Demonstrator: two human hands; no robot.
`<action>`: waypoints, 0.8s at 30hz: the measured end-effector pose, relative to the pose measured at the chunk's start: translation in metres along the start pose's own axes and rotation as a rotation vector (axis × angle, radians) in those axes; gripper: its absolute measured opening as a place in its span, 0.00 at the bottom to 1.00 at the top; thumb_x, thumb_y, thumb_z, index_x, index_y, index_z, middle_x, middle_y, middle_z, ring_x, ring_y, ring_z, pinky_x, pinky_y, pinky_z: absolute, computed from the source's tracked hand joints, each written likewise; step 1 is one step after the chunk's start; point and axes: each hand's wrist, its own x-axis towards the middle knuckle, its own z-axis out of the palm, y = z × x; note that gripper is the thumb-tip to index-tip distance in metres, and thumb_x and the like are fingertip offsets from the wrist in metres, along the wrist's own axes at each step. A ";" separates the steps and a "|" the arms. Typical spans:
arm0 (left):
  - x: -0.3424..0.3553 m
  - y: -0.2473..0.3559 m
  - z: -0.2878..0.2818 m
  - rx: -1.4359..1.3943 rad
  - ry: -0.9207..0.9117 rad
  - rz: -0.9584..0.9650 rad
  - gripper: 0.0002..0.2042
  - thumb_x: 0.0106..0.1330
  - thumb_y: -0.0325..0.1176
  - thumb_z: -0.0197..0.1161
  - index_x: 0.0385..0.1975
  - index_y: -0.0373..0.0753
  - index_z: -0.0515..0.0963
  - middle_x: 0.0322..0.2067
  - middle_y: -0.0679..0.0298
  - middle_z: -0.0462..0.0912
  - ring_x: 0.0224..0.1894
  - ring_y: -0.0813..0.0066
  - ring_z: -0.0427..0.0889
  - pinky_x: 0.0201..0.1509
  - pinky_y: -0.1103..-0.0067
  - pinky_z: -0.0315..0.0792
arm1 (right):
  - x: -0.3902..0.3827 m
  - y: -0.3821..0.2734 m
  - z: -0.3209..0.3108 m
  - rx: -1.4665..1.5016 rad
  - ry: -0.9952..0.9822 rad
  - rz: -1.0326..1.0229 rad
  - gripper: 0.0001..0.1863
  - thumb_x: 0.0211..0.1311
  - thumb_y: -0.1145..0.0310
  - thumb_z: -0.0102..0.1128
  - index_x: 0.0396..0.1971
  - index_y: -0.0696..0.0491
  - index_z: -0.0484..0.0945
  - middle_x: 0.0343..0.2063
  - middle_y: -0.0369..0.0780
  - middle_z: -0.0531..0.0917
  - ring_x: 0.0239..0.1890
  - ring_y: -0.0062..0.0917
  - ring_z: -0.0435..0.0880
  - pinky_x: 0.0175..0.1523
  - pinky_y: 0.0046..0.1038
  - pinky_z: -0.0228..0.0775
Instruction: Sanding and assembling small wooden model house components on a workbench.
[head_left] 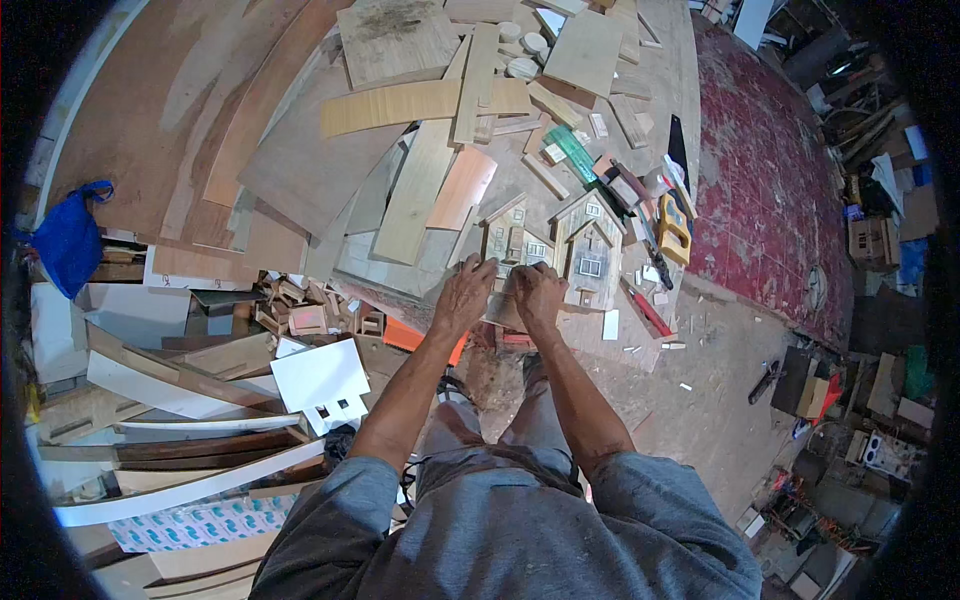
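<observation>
A small wooden model house (515, 243) with little framed windows lies on the workbench by its near edge. My left hand (466, 296) is closed at the near left corner of that model, its fingers curled on the edge. Close beside it, my right hand (538, 294) is bent down with fingers pressed together at the model's near side. Whatever its fingertips hold is hidden beneath the hand. Just right of it stands a second house-shaped wooden piece (590, 262) with a peaked roof outline and a window. A red-handled tool (648, 308) lies farther right.
Thin boards (415, 195) and offcuts cover the bench's left and far parts. A handsaw with a yellow handle (675, 230) lies near the right edge, by a green translucent object (572, 152). Below left are scrap wood and a white sheet with cut-outs (322, 380). A blue bag (68, 240) hangs left.
</observation>
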 end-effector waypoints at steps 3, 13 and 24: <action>-0.002 -0.003 0.002 0.075 0.071 0.024 0.16 0.60 0.21 0.53 0.48 0.32 0.76 0.53 0.65 0.73 0.57 0.61 0.71 0.48 0.71 0.81 | 0.000 -0.002 0.000 -0.002 -0.020 0.008 0.10 0.51 0.70 0.64 0.35 0.45 0.86 0.31 0.36 0.81 0.41 0.33 0.78 0.47 0.41 0.58; -0.005 -0.003 -0.004 -0.034 0.080 0.025 0.16 0.59 0.20 0.53 0.48 0.31 0.76 0.53 0.61 0.75 0.58 0.59 0.72 0.50 0.67 0.79 | 0.003 0.000 0.002 -0.001 0.015 0.014 0.11 0.50 0.71 0.65 0.35 0.45 0.86 0.31 0.36 0.82 0.39 0.32 0.79 0.47 0.41 0.58; 0.001 0.000 -0.006 -0.385 0.238 -0.212 0.15 0.60 0.24 0.60 0.47 0.33 0.78 0.46 0.53 0.77 0.50 0.52 0.75 0.55 0.65 0.72 | 0.001 0.000 0.001 0.027 0.025 0.032 0.08 0.56 0.65 0.66 0.35 0.47 0.86 0.30 0.39 0.81 0.38 0.34 0.79 0.48 0.41 0.56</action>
